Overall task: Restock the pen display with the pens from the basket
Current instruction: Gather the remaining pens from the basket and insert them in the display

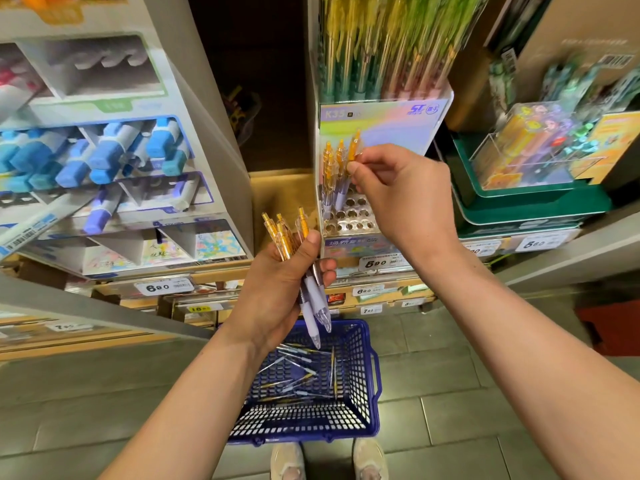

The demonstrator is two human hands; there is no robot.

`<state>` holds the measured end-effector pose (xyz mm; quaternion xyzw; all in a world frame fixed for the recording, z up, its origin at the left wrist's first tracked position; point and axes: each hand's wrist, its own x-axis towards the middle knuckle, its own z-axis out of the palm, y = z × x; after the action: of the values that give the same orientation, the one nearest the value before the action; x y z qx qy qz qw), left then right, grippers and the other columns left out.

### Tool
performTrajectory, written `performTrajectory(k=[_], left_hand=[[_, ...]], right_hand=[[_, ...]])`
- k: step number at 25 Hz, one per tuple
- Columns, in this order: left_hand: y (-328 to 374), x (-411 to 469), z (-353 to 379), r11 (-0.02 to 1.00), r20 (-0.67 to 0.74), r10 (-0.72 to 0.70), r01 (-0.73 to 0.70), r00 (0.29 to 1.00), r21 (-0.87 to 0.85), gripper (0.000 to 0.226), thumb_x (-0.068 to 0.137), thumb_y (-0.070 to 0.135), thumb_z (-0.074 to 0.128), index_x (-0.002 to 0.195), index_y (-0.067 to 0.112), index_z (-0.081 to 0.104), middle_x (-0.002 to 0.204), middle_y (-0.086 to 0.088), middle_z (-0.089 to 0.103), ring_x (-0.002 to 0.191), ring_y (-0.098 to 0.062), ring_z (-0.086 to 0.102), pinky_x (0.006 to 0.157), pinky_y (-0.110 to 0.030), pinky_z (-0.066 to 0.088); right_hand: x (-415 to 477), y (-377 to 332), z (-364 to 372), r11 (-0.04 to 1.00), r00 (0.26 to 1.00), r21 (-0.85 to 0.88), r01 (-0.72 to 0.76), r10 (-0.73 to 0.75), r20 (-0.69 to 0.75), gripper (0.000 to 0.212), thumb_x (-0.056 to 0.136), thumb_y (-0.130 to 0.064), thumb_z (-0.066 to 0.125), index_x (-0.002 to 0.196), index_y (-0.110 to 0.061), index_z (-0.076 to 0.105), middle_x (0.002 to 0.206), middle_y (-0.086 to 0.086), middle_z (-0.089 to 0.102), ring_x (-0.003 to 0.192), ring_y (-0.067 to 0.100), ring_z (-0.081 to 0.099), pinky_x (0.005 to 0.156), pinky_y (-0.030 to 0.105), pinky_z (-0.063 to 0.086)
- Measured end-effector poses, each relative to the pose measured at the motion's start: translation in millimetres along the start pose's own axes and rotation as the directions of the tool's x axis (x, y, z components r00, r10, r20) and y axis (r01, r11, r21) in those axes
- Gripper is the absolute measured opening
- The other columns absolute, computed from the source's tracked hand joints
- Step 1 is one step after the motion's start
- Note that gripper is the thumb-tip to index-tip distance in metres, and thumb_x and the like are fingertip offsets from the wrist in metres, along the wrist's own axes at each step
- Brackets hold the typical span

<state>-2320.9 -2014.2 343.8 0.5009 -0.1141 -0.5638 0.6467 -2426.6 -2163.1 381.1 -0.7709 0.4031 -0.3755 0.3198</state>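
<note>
Orange-capped, lilac-gripped plastic pens are clasped in the left hand; one further pen is pinched by the right hand.

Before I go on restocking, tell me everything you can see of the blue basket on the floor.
The basket is blue plastic with open lattice walls and base, rectangular, wider at the rim. It stands upright on the grey tiled floor, just ahead of the person's shoes. A blue handle lies folded down along its right side. Loose pens with amber and lilac parts lie scattered flat on its bottom. The left forearm hides its left wall.
</note>
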Motion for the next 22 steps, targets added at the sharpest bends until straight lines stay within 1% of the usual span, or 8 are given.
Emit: performTrajectory(k=[3, 8, 10, 13, 15, 17, 19, 22], left_hand=[[0.6, 0.5, 1.9, 1.0, -0.004, 0.006, -0.006, 1.0, -0.001, 0.051, 0.087, 0.029, 0.066, 0.128, 0.0, 0.06, 0.078, -0.002, 0.074, 0.066, -0.013, 0.068, 0.066, -0.025, 0.058], [2.4, 2.7, 1.1, 1.0, 0.002, 0.023, -0.023, 1.0, 0.006, 0.034, 0.086, 0.029, 0.069, 0.111, 0.007, 0.064, 0.076, -0.002, 0.07, 0.066, -0.015, 0.066, 0.066, -0.027, 0.058], [2.6, 2.7, 1.5, 1.0, -0.001, 0.021, -0.021, 1.0, 0.002, 0.034, 0.085, 0.03, 0.07, 0.11, 0.008, 0.064, 0.076, -0.003, 0.071, 0.068, -0.015, 0.068, 0.068, -0.028, 0.059], [3.2, 1.4, 2.6, 1.0, 0.001, 0.022, -0.022, 1.0, 0.007, 0.027, 0.084, 0.03, 0.07, 0.104, 0.011, 0.067, 0.076, -0.002, 0.071, 0.07, -0.016, 0.069, 0.068, -0.028, 0.059], [3.4, 0.6, 2.7, 0.998, 0.027, 0.031, -0.032, 0.999, 0.045, 0.022, 0.085, 0.029, 0.069, 0.101, 0.013, 0.069, 0.076, -0.005, 0.071, 0.069, -0.018, 0.067, 0.067, -0.027, 0.058], [3.1, -1.1, 3.1, 0.995, 0.071, 0.032, -0.038, 0.997, 0.096, 0.023, 0.087, 0.029, 0.068, 0.104, 0.013, 0.071, 0.078, -0.004, 0.072, 0.068, -0.017, 0.066, 0.066, -0.026, 0.057], [1.2, -2.7, 3.9, 0.993, 0.106, 0.026, -0.037, 0.994, 0.11, 0.027, 0.089, 0.029, 0.066, 0.108, 0.011, 0.071, 0.081, -0.002, 0.075, 0.068, -0.015, 0.067, 0.066, -0.026, 0.058], [0.4, -3.7, 4.6, 0.992, 0.096, 0.035, -0.046, 0.995, 0.115, 0.033, 0.092, 0.032, 0.065, 0.113, 0.009, 0.073, 0.093, -0.007, 0.077, 0.073, -0.015, 0.07, 0.069, -0.027, 0.059]], right_hand=[[-4.8, 4.7, 6.3, 0.989, 0.997, -0.134, 0.057, -0.049, 0.057, 0.01, 0.09, -0.026, 0.075, 0.094, -0.018, 0.077, 0.078, -0.008, 0.075, 0.072, 0.001, 0.069, 0.068, 0.006, 0.051], [-7.7, 2.1, 6.8, 0.983, 0.997, -0.176, 0.049, -0.037, 0.068, 0.012, 0.091, -0.028, 0.074, 0.094, -0.017, 0.078, 0.077, -0.006, 0.074, 0.069, 0.002, 0.068, 0.065, 0.006, 0.05], [-8.4, -1.8, 5.0, 0.974, 0.995, -0.225, 0.011, 0.011, 0.096, 0.014, 0.091, -0.031, 0.074, 0.094, -0.017, 0.078, 0.076, -0.006, 0.074, 0.068, 0.003, 0.067, 0.065, 0.012, 0.053], [-18.2, -8.1, 0.0, 0.963, 0.97, -0.226, -0.147, 0.185, 0.157, 0.02, 0.089, -0.042, 0.074, 0.086, -0.022, 0.077, 0.066, -0.014, 0.066, 0.062, -0.003, 0.062, 0.057, 0.004, 0.045], [-27.9, -12.4, -2.5, 0.95, 0.912, -0.11, -0.291, 0.31, 0.269, 0.029, 0.089, -0.052, 0.069, 0.081, -0.025, 0.077, 0.07, -0.009, 0.072, 0.065, 0.0, 0.065, 0.059, 0.013, 0.05], [-33.3, -16.6, -3.4, 0.88, 0.788, 0.04, -0.473, 0.402, 0.467, 0.028, 0.088, -0.056, 0.068, 0.09, -0.03, 0.079, 0.086, -0.013, 0.076, 0.08, -0.002, 0.069, 0.071, 0.022, 0.054], [-33.0, -17.3, -4.2, 0.803, 0.671, 0.103, -0.587, 0.411, 0.617, 0.027, 0.088, -0.052, 0.069, 0.103, -0.031, 0.078, 0.094, -0.016, 0.077, 0.088, -0.003, 0.07, 0.077, 0.024, 0.051], [-30.7, -14.1, -2.4, 0.733, 0.627, 0.161, -0.661, 0.422, 0.655, 0.03, 0.086, -0.045, 0.074, 0.108, -0.025, 0.078, 0.092, -0.011, 0.077, 0.089, 0.007, 0.07, 0.083, 0.03, 0.054]])
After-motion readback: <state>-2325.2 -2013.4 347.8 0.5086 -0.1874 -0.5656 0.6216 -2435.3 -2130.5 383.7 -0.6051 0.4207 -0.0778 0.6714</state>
